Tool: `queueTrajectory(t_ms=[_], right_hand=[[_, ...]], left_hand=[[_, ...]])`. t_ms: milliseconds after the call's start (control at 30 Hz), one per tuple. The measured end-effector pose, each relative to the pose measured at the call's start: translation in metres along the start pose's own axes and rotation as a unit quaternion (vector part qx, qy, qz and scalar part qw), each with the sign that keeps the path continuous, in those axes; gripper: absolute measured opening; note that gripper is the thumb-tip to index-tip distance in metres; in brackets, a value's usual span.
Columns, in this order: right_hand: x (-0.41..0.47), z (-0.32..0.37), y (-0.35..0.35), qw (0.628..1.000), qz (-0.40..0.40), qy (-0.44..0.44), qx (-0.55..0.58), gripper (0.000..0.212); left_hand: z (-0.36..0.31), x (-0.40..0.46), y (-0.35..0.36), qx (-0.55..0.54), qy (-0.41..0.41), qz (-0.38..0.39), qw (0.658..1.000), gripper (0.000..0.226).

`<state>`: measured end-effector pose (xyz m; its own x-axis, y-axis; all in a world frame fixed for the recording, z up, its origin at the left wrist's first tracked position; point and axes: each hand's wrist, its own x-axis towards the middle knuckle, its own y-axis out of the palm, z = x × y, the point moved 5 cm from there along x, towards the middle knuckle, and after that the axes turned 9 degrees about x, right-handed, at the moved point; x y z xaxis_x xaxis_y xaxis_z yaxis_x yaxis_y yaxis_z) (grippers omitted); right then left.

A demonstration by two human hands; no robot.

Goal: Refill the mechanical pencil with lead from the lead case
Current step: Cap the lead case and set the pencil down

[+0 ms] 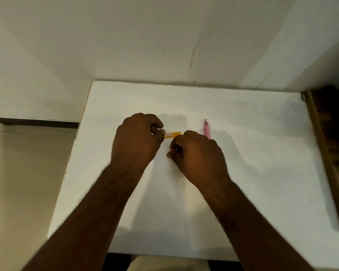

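Under both hands the white table (pixel 243 153) is lying bare. The left hand (pixel 137 137) is pinching the orange lead case (pixel 172 134); the right hand (pixel 198 153) is curling closed, seemingly working its end, contents untellable. The pink mechanical pencil (pixel 206 130) is lying just beyond the right hand. Opening seems underway; next calls for drawing out a lead.

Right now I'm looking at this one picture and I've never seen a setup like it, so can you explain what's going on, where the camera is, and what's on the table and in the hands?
No machine here: these are a person's two bare hands, filmed by a wide-angle camera worn on the head, looking forward and down. That is why both forearms reach in from the bottom edge. The surface is a white table set against a pale wall. The left hand pinches one end of a small yellow lead case. The right hand is curled closed just beside the case's other end; something small and orange shows at its fingertips, too tiny to identify. A pink mechanical pencil lies on the table behind the right hand, partly hidden by it, with nobody holding it.
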<state>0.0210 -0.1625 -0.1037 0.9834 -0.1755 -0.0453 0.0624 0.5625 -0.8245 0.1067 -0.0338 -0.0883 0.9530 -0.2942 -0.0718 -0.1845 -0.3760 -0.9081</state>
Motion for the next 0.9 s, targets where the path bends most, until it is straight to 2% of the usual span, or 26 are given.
queueTrajectory(t_ms=[133,233,367,433,500,600,800,900], right_hand=[[0.001,-0.005,-0.007,0.998,-0.016,0.015,0.051,0.012],[0.006,-0.020,-0.023,0.981,-0.066,0.075,0.164,0.013],[0.008,-0.043,-0.036,0.899,-0.126,0.166,0.385,0.008],[0.007,-0.048,-0.040,0.865,-0.144,0.180,0.445,0.011],[0.006,-0.051,-0.040,0.844,-0.149,0.192,0.478,0.012],[0.005,-0.053,-0.041,0.829,-0.158,0.205,0.496,0.015],[0.005,-0.049,-0.049,0.785,-0.179,0.210,0.554,0.011],[0.006,-0.045,-0.054,0.784,-0.187,0.194,0.560,0.010]], left_hand=[[-0.003,-0.001,0.005,0.012,0.031,0.019,0.999,0.025],[-0.005,-0.001,0.008,0.035,0.048,0.026,0.998,0.036],[-0.010,-0.001,0.012,0.055,0.061,0.029,0.996,0.033],[-0.010,-0.001,0.014,0.053,0.056,0.036,0.996,0.023],[-0.010,-0.002,0.014,0.050,0.046,0.037,0.997,0.013],[-0.016,-0.004,0.013,0.043,0.055,0.029,0.997,0.010],[-0.036,-0.010,-0.001,-0.051,0.105,-0.057,0.992,0.008],[-0.042,-0.013,-0.004,-0.055,0.117,-0.075,0.989,0.009]])
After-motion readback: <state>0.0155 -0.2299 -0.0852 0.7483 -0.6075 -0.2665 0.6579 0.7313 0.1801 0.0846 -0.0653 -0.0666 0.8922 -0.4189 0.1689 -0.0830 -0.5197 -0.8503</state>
